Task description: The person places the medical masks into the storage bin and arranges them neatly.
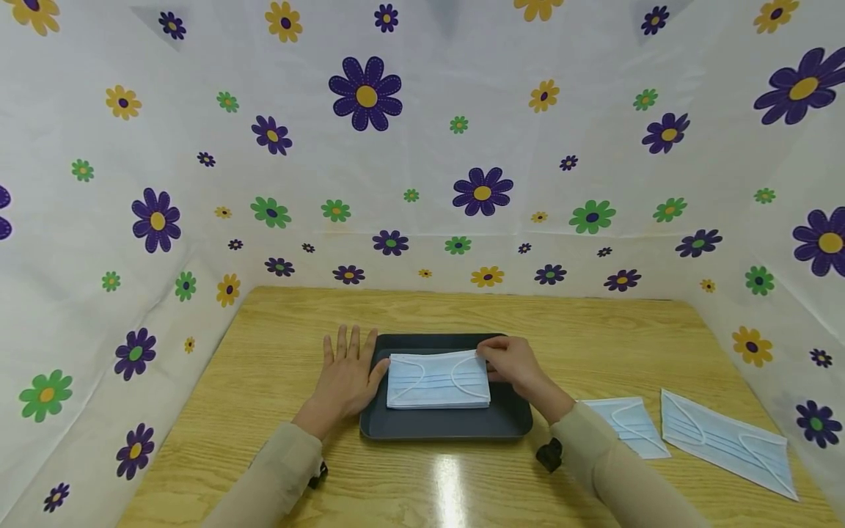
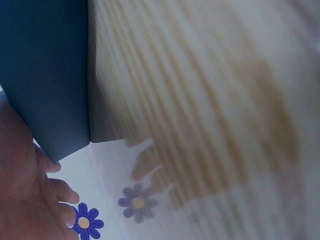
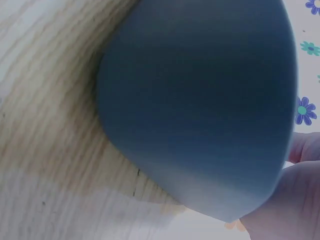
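Spreads the left hand (image 1: pixel 346 378) with straight fingers beside the left wall of the tray (image 1: pixel 439 427), grasping nothing; brings the thumb over the rim, close to the back left corner of the pile of pleated disposable face masks (image 1: pixel 432 392). Not possible to tell if touching. Pinches with the right hand (image 1: pixel 519 364) the back right corner of this pile; cannot tell how many layers between the fingers.

Located inside the dark tray, around the middle of the desk (image 1: pixel 284 323), well apart from its left, right and back edges: the pile, with white ear loops (image 1: pixel 452 375) lying on top. Toward the right edge of the desk: one loose mask (image 1: pixel 634 436), partly hidden behind the right sleeve (image 1: pixel 590 447), and another loose mask (image 1: pixel 729 444), nearer to that edge and tilted.

Could go wrong, as a judgement: pulling too strongly at only one corner might skew the upper layer or fold it. Might also catch an ear loop with a fingertip and drag the pile out of line. Pushing unevenly against the wall could turn the tray. Lowering the right sleeve carelessly could sweep the nearer loose mask across the desk.
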`<state>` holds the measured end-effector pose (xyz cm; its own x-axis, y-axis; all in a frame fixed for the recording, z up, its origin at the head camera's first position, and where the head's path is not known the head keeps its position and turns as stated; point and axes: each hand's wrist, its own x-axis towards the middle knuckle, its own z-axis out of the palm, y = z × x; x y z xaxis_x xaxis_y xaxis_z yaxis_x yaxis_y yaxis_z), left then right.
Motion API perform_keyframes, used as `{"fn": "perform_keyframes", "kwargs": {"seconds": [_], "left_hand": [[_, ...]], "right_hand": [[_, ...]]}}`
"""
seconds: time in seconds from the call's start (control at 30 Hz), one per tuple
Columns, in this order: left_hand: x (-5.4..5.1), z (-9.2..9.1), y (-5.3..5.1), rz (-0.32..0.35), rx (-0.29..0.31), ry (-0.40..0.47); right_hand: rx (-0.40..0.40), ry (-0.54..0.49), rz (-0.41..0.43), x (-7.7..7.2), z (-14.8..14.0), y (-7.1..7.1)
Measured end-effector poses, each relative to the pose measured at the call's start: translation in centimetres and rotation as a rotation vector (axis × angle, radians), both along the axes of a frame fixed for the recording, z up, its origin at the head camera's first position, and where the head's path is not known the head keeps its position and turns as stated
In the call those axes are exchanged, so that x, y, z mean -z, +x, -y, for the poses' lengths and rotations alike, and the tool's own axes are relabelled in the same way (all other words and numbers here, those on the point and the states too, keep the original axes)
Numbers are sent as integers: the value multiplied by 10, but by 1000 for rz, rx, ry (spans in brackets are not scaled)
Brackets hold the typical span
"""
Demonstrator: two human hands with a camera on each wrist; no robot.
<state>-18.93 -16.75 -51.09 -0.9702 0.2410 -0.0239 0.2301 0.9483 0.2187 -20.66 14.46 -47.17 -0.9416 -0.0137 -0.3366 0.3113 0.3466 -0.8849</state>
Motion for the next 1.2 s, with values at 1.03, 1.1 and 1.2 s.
{"fn": "perform_keyframes", "kwargs": {"seconds": [1.03,1.1,1.2], "left_hand": [[0,0,-1,20,-2,17],[0,0,-1,22,-2,17],[0,0,-1,28,-3,16]], "right_hand": [[-118,40,-60,-5,-8,1],[-116,45,-64,-6,-8,2],[-113,54,-75,-10,-10,2]]}}
